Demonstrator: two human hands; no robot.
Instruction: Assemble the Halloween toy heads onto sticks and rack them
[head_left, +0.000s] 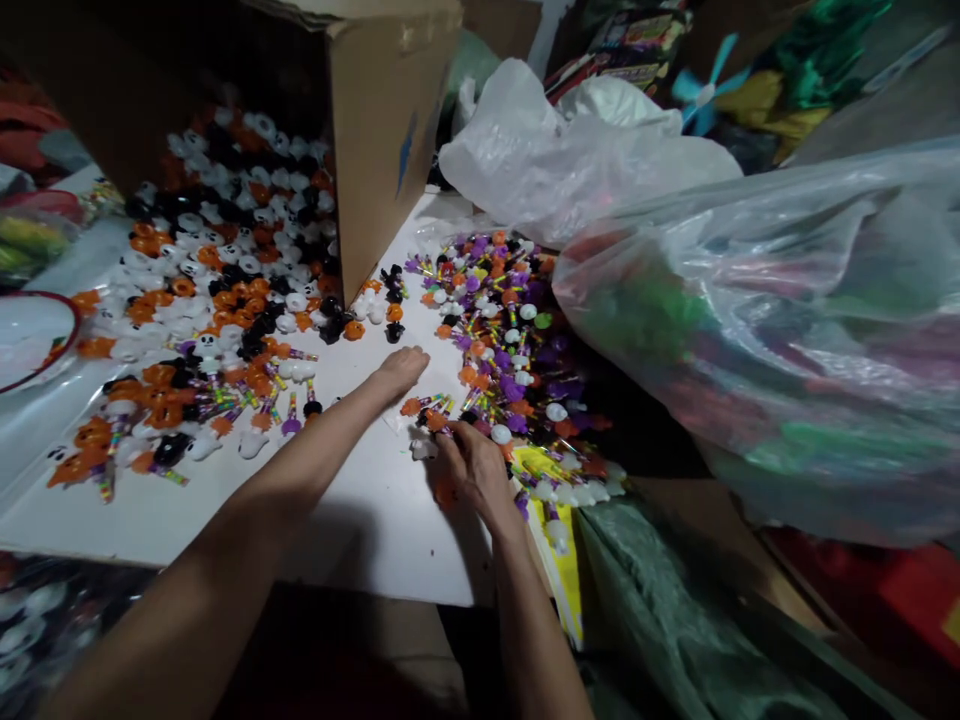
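My left hand [403, 372] rests low over the white tabletop, its fingers curled and pressed together. What lies inside them, if anything, is hidden. Nearer to me, my right hand [478, 468] has its fingertips closed at a small orange-topped toy [435, 421] with a black part beside it. Several toys with striped sticks [442, 402] lie just beyond those fingertips. A small white ghost-shaped piece [422, 450] sits left of the right thumb. To the right spreads a large pile of purple, orange and white stick toys [514, 350].
A tipped cardboard box [390, 140] spills orange, white and black figures [247, 270] across the left side. Stick toys [225, 395] lie in front of them. Bulky clear plastic bags [757, 330] crowd the right. A red-rimmed round item [77, 330] is far left.
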